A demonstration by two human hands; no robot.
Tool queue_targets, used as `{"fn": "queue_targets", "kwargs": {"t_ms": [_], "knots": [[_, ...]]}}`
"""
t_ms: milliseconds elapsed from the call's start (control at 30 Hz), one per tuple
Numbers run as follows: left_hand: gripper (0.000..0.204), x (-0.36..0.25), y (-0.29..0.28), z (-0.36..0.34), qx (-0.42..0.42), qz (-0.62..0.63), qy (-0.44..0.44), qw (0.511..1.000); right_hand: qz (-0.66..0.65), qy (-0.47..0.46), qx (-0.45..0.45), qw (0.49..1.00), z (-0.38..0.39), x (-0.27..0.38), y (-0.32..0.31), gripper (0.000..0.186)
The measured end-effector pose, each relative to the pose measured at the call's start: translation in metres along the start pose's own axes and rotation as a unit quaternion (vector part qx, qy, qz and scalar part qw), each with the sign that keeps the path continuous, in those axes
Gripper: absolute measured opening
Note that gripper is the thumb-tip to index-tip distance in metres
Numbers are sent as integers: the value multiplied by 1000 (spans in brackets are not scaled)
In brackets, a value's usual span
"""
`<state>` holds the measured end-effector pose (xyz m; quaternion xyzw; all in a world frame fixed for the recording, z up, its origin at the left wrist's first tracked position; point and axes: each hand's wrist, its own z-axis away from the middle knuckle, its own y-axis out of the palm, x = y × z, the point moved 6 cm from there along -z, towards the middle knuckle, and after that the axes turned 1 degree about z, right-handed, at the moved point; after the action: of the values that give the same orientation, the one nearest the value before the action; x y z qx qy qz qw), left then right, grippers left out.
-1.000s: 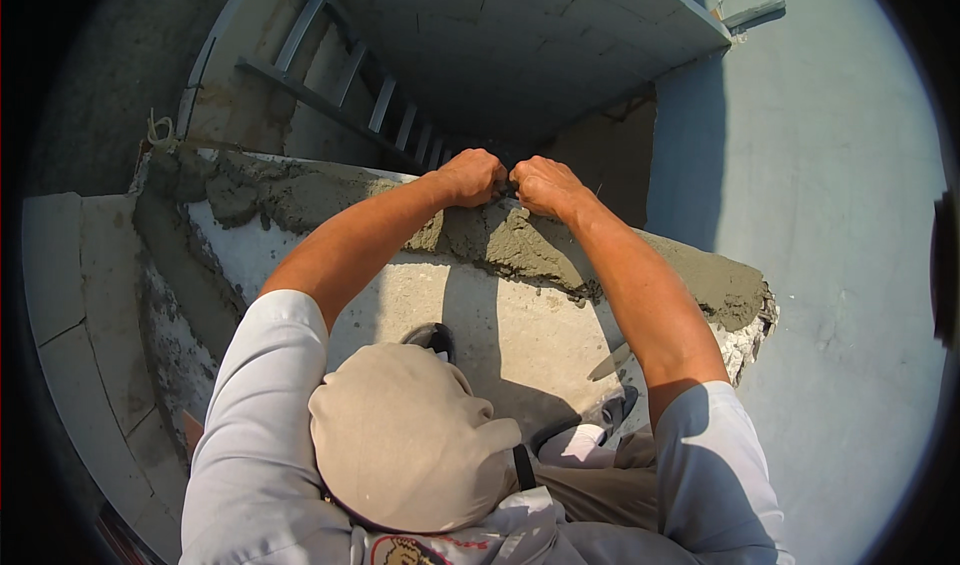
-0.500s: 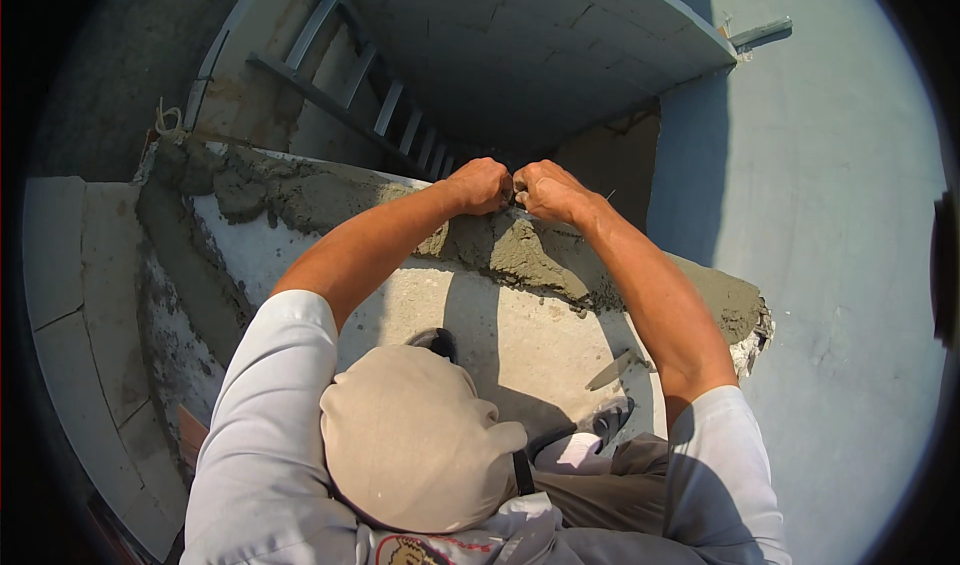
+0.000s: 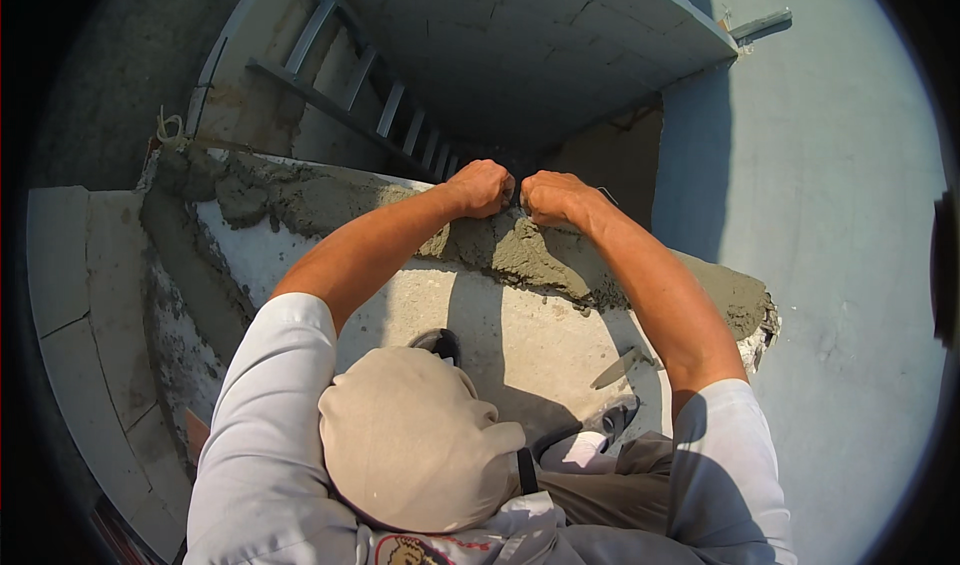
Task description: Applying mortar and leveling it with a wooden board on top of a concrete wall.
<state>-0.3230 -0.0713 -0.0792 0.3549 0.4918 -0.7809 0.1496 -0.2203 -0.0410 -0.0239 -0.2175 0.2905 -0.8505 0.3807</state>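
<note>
Both my arms reach forward over a strip of wet grey mortar (image 3: 530,255) that runs along the edge of a pale slab (image 3: 410,310). My left hand (image 3: 482,187) is closed, fingers curled down at the mortar's far edge. Just to its right, across a small gap, my right hand (image 3: 555,197) is closed as well. Whatever the fingers pinch is hidden by the hands and too small to name. A short thin line, perhaps string or wire, shows beside the right wrist (image 3: 608,195).
A metal ladder (image 3: 352,90) leans in the deep shaft beyond the edge, beside a block wall (image 3: 560,45). A trowel-like blade (image 3: 617,368) lies on the slab near my foot. Pale blocks (image 3: 105,295) line the left side; a smooth grey surface (image 3: 830,295) spans the right.
My right hand has shifted slightly to the right, so the gap between my two hands is wider. The left hand has hardly moved.
</note>
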Motion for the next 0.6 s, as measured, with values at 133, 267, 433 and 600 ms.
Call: {"fn": "queue_targets", "kwargs": {"t_ms": [133, 267, 433, 600], "knots": [[10, -1, -3, 3, -6, 2, -14, 1000, -165, -34, -27, 985, 7, 2, -17, 19], [11, 1, -2, -2, 16, 32, -5, 999, -155, 34, -120, 980, 1, -16, -29, 18], [9, 10, 2, -3, -3, 45, 4, 999, -70, 96, -130, 984, 3, -27, -1, 18], [12, 11, -16, 10, -51, 69, -39, 996, -37, 34, -132, 990, 20, -23, -12, 15]]}}
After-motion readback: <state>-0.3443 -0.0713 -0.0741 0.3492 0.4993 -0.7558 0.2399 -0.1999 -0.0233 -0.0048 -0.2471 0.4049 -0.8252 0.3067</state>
